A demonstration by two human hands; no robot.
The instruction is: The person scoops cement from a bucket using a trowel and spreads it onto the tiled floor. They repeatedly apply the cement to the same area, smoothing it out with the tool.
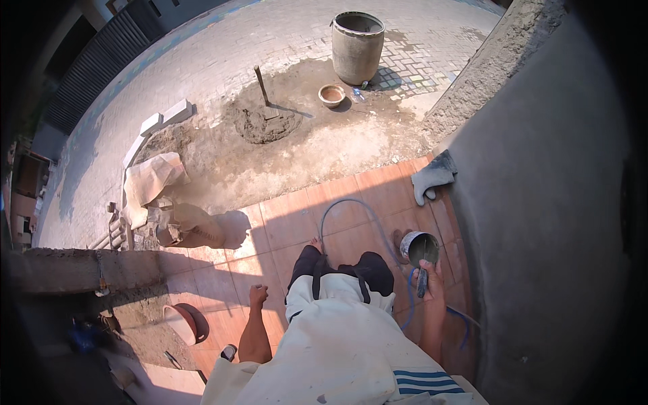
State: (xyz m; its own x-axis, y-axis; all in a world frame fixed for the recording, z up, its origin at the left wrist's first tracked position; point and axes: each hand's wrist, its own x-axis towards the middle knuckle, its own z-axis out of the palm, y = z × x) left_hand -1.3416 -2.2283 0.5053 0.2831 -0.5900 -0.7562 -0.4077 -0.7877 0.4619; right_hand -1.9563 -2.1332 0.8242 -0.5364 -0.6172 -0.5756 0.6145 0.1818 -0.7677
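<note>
My right hand [434, 280] is closed around the dark handle of what looks like a trowel [422, 283], at the right beside the plastered wall. The trowel's far end overlaps the mouth of a round silvery pail [407, 244], so I cannot tell whether it touches the inside. My left hand [258, 295] hangs low over the tiles on the left, fingers curled into a loose fist, with nothing visible in it. A hose [351, 200], grey in front and blue near my right arm, curves across the tiles.
The grey wall [540, 223] rises close on the right, with rubber boots [434, 177] at its foot. Beyond the tiles are a mortar heap [260, 129] with a hoe [262, 86] in it, a clay bowl [331, 96] and a barrel [356, 59]. Paper sacks [158, 175] and a basin [181, 325] are left.
</note>
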